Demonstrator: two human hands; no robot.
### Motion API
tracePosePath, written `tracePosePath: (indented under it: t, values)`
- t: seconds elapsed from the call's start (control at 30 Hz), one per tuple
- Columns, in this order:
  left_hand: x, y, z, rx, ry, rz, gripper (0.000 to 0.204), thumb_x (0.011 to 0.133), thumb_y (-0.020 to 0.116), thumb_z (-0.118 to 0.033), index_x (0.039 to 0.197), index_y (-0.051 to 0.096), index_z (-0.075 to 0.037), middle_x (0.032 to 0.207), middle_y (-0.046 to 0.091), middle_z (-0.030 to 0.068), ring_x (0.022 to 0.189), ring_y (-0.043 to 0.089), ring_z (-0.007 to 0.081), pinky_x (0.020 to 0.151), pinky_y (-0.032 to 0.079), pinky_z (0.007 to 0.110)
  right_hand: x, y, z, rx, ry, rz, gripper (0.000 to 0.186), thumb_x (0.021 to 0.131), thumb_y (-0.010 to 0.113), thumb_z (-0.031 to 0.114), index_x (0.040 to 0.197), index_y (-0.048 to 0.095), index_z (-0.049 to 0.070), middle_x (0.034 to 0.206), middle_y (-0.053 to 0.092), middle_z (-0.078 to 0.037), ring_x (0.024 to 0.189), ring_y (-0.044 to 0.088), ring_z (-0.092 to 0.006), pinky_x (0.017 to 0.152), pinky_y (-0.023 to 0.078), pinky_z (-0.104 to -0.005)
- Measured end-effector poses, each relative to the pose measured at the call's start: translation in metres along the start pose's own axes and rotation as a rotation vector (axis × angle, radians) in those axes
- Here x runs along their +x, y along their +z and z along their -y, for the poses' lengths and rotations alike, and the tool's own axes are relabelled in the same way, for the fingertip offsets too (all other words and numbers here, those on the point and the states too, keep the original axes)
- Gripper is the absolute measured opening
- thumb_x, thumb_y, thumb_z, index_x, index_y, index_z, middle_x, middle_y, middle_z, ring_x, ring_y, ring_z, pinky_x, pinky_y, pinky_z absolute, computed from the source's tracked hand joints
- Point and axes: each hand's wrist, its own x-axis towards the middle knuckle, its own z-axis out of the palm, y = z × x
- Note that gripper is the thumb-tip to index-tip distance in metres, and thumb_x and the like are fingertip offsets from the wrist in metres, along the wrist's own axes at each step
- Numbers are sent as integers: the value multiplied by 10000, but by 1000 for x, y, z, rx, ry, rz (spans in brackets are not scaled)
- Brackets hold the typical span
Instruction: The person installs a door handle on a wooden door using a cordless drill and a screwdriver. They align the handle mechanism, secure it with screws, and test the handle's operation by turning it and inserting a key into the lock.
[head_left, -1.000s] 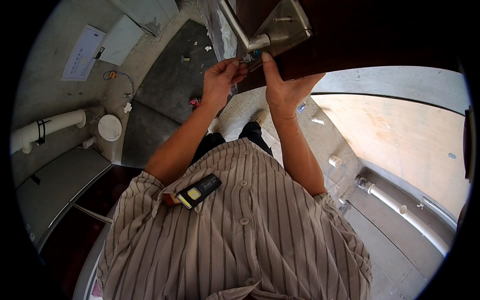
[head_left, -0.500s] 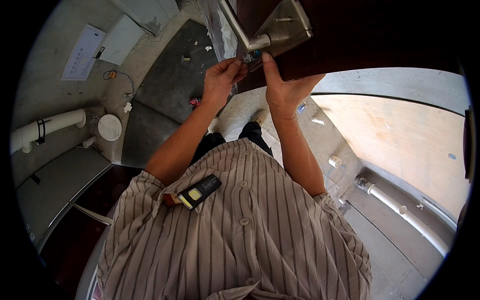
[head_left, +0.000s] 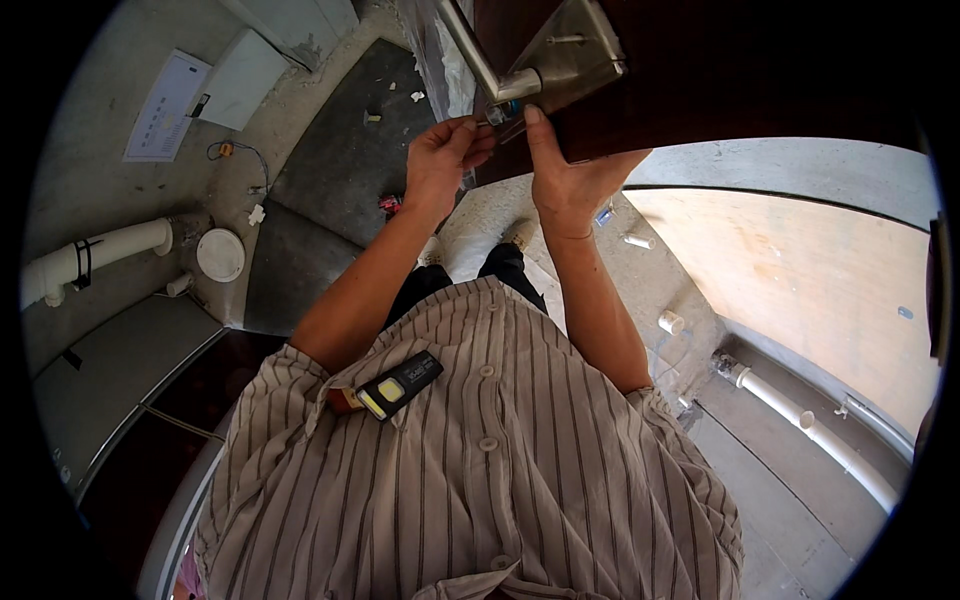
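A dark red-brown door (head_left: 720, 75) stands across the top of the view. On it sits a brushed-metal handle plate (head_left: 580, 50) with a lever handle (head_left: 472, 48) and a screw or pin (head_left: 566, 39) standing out from its face. My left hand (head_left: 436, 168) is closed in a pinch beside the plate's lower end, at a small thin thing I cannot make out. My right hand (head_left: 572, 190) grips the door edge, thumb against the plate's lower end and fingers hidden behind the door. Between the hands, a small bluish part shows under the lever's base.
Clear plastic film (head_left: 428, 55) hangs along the door. Dark mats (head_left: 335, 150), pipe offcuts (head_left: 670, 322) and scraps lie on the floor. White pipes run along the left wall (head_left: 110, 255) and lower right (head_left: 820, 435). A pale wooden board (head_left: 800, 270) stands at right. A small lamp (head_left: 400, 385) is clipped to my shirt.
My left hand has drawn back very slightly to the left from the plate, still pinching. My right hand stays on the door edge and plate.
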Motion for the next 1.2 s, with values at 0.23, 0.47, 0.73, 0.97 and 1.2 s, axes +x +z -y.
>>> tracePosePath:
  t: [0.23, 0.47, 0.73, 0.97, 1.2]
  values:
    - [3, -4, 6, -117, -69, 30, 236, 978, 619, -162, 1127, 648, 18, 1013, 708, 112, 911, 696, 179, 814, 577, 295, 0, 0, -2, 8, -14, 0, 985, 654, 915, 247, 1309, 273, -112, 1180, 464, -201, 1092, 504, -263, 939, 439, -375]
    - [7, -4, 6, -73, -82, 54, 223, 977, 624, -173, 1106, 653, 6, 988, 702, 93, 885, 687, 167, 808, 573, 291, -2, -3, 10, 35, 96, 46, 968, 673, 881, 126, 1378, 247, -72, 1282, 412, -193, 1184, 442, -266, 1028, 386, -375]
    - [12, -3, -3, 22, -87, 63, 221, 966, 639, -173, 1074, 662, 19, 952, 705, 96, 843, 684, 158, 784, 570, 284, -2, -2, 5, 2, 53, 46, 970, 675, 882, 135, 1380, 249, -71, 1279, 408, -192, 1181, 437, -269, 1025, 382, -382]
    - [7, 0, 0, 12, 1, 47, 232, 960, 646, -152, 1096, 661, 35, 969, 708, 100, 841, 684, 154, 764, 569, 277, 1, -2, 7, 1, 20, 22, 957, 659, 909, 233, 1298, 283, -109, 1180, 467, -194, 1094, 501, -256, 938, 438, -361]
    - [7, -2, 2, -64, -28, 66, 226, 958, 640, -127, 1116, 658, 33, 979, 710, 107, 872, 693, 168, 799, 578, 288, 2, -3, 9, 0, 43, 48, 959, 672, 881, 173, 1357, 257, -75, 1239, 433, -189, 1139, 467, -270, 992, 400, -375]
